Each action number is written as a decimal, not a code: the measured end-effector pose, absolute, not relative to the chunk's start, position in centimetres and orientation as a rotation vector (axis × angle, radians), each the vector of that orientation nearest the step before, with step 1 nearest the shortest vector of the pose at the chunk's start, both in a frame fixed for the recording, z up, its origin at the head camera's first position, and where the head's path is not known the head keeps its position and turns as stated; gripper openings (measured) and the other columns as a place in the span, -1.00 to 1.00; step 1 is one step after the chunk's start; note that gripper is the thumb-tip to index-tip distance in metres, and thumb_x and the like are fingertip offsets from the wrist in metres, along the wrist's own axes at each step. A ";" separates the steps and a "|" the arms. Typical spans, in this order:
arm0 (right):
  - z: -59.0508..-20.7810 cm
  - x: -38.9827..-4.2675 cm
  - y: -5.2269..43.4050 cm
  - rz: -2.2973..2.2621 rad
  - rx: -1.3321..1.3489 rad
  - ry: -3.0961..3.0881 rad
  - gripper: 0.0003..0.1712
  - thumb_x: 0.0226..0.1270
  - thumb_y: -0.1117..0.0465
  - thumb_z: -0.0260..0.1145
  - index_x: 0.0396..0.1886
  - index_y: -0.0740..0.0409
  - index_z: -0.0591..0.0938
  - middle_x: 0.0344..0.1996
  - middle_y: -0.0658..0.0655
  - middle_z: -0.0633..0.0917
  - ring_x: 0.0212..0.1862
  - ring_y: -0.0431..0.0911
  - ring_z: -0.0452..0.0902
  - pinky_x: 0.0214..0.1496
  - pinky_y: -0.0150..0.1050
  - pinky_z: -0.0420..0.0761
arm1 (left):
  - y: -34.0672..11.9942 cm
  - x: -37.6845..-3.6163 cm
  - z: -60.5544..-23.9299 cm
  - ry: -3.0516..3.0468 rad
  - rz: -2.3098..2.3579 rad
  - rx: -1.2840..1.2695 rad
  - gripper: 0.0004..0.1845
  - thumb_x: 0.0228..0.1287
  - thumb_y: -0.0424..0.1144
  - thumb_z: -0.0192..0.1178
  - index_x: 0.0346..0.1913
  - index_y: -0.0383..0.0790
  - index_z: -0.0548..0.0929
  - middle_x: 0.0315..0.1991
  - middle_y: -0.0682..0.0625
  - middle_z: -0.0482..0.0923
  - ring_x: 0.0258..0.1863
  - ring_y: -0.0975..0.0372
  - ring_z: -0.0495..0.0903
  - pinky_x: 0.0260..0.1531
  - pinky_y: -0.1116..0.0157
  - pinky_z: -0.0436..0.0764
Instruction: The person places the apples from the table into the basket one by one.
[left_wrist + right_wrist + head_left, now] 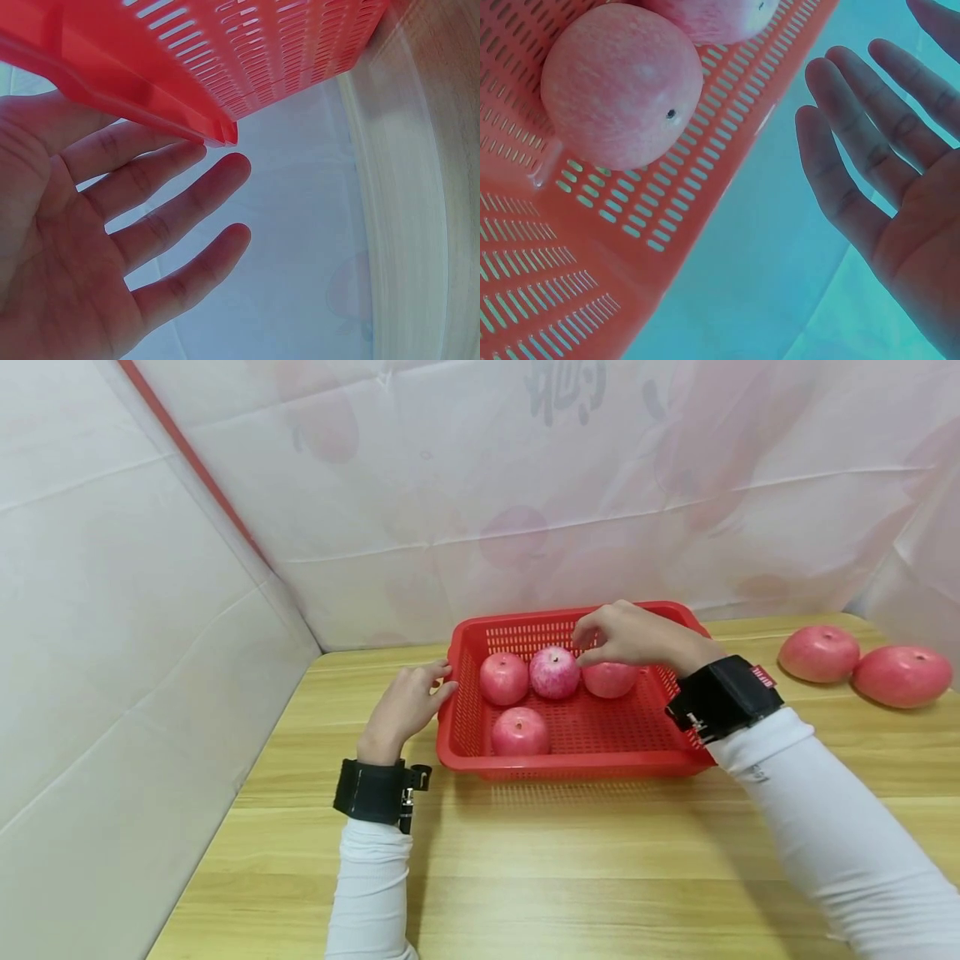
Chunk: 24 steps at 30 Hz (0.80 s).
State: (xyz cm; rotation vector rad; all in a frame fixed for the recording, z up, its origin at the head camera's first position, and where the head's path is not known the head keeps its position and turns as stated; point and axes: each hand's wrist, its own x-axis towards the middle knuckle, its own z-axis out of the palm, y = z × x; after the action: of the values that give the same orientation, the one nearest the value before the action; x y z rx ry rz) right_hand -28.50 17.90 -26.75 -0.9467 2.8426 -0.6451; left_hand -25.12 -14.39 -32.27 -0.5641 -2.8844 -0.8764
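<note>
Apple (610, 679) in red basket (675, 758) just under relaxed right hand (637, 635) (possibly touching), left hand (405, 706) flat against rim

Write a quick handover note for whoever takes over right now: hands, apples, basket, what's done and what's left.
Left hand: open, fingers against the left rim of the red basket.
Right hand: open, fingers straight in the wrist view, hovering over the basket's back row, holding nothing.
Done: four apples in the basket, three in the back row and one in front.
Left: two apples lie on the table at the far right, outside the basket.
</note>
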 end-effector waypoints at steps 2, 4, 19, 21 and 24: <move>-26.5 -28.5 18.2 -0.664 -0.948 2.845 -0.73 0.28 0.28 0.45 -0.06 0.29 0.74 -0.15 0.23 0.75 -0.10 0.10 0.65 0.02 0.07 0.64 | -14.4 -25.1 -32.3 -2.889 -0.885 -0.556 -0.55 0.45 -0.31 0.24 0.34 -0.37 0.55 -0.03 -0.23 0.71 -0.31 0.12 0.71 -0.24 0.23 0.70; -26.3 -28.4 18.5 -0.683 -0.949 2.848 -0.72 0.28 0.27 0.45 -0.05 0.31 0.73 -0.13 0.24 0.75 -0.10 0.11 0.66 0.01 0.08 0.64 | -14.4 -25.0 -32.2 -2.891 -0.887 -0.546 -0.54 0.45 -0.31 0.24 0.34 -0.36 0.55 -0.02 -0.22 0.71 -0.27 0.11 0.72 -0.20 0.22 0.71; -26.2 -28.4 21.7 -0.662 -0.892 2.950 -0.70 0.23 0.30 0.49 -0.10 0.40 0.72 -0.22 0.26 0.76 -0.13 0.14 0.67 -0.07 0.10 0.64 | -14.3 -25.1 -32.1 -2.886 -0.878 -0.565 -0.57 0.45 -0.31 0.25 0.31 -0.36 0.58 0.07 -0.23 0.68 -0.34 0.15 0.70 -0.27 0.26 0.69; -26.2 -28.3 22.1 -0.661 -0.885 2.956 -0.71 0.24 0.32 0.48 -0.10 0.41 0.71 -0.23 0.26 0.76 -0.13 0.15 0.67 -0.07 0.11 0.63 | -14.3 -25.1 -32.1 -2.890 -0.884 -0.562 -0.57 0.45 -0.31 0.24 0.31 -0.36 0.58 0.09 -0.23 0.67 -0.37 0.16 0.69 -0.29 0.27 0.68; -26.3 -28.3 22.8 -0.648 -0.870 2.971 -0.73 0.24 0.34 0.47 -0.11 0.41 0.71 -0.25 0.26 0.76 -0.14 0.16 0.66 -0.07 0.13 0.62 | -14.3 -25.0 -32.1 -2.895 -0.894 -0.551 -0.57 0.46 -0.30 0.23 0.32 -0.35 0.58 0.10 -0.22 0.66 -0.39 0.18 0.69 -0.30 0.28 0.68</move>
State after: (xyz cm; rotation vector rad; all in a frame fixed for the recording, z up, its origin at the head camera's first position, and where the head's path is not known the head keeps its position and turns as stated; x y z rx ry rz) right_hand -28.26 22.80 -26.27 -0.8700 2.9705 -0.6484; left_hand -25.01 -14.32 -32.12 -0.5515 -2.8952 -0.8940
